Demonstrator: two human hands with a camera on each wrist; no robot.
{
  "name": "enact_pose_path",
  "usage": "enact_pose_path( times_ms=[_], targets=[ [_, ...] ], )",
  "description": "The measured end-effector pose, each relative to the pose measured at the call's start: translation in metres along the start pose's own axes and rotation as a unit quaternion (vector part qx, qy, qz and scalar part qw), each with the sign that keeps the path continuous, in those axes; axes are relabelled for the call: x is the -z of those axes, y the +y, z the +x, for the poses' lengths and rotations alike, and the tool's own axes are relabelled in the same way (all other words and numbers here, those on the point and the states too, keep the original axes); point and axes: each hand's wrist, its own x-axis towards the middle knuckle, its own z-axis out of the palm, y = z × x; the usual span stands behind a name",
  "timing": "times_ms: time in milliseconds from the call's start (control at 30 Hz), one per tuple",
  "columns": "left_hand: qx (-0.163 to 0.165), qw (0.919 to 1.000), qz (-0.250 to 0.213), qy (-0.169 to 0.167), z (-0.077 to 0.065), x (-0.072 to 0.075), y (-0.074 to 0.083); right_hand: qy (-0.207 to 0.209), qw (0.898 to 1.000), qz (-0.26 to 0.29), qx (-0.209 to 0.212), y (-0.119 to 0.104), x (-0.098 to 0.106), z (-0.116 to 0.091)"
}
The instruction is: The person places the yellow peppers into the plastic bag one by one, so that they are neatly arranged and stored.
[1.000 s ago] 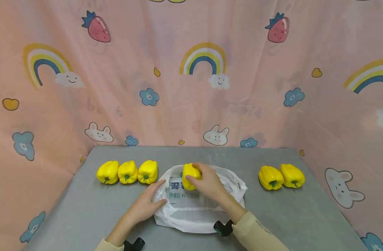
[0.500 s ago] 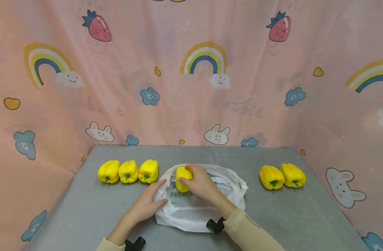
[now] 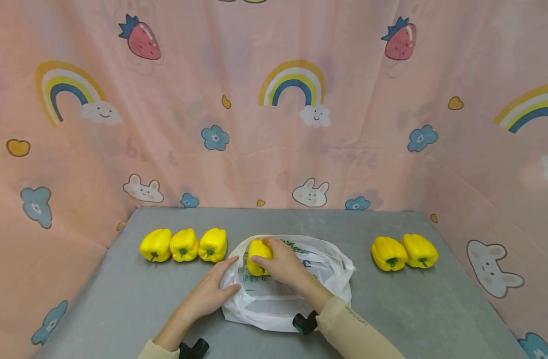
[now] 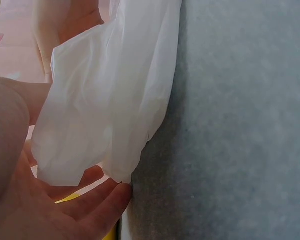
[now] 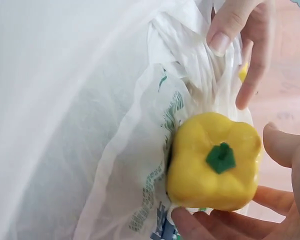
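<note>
My right hand is at a yellow bell pepper inside the left part of a white plastic bag. In the right wrist view the same bell pepper faces me with its green stem, the fingers extended along its lower side. The thumb stands slightly apart from its right side. My left hand is at the bag's left rim, thumb and fingers spread. In the left wrist view the bag's white film hangs between thumb and fingers, hiding parts of them.
Three yellow bell peppers lie in a row left of the bag, and two more bell peppers lie to its right on the grey table. A pink patterned curtain encloses the table's back and sides.
My right hand has moved left with the bell pepper, from the middle of the bag to its left part. The left hand stays at the rim.
</note>
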Motion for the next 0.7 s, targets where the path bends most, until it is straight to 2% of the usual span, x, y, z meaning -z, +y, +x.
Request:
enact_pose_path(
  times_ms=[467,700],
  targets=[
    [0.006,1.0,0.005,0.003,-0.001,0.003,-0.002,-0.013,0.998,-0.064,0.01,-0.009,0.039,-0.02],
    [0.004,1.0,0.006,-0.004,-0.001,0.0,0.001,-0.003,0.997,-0.071,0.031,-0.002,0.053,-0.031]
  ],
)
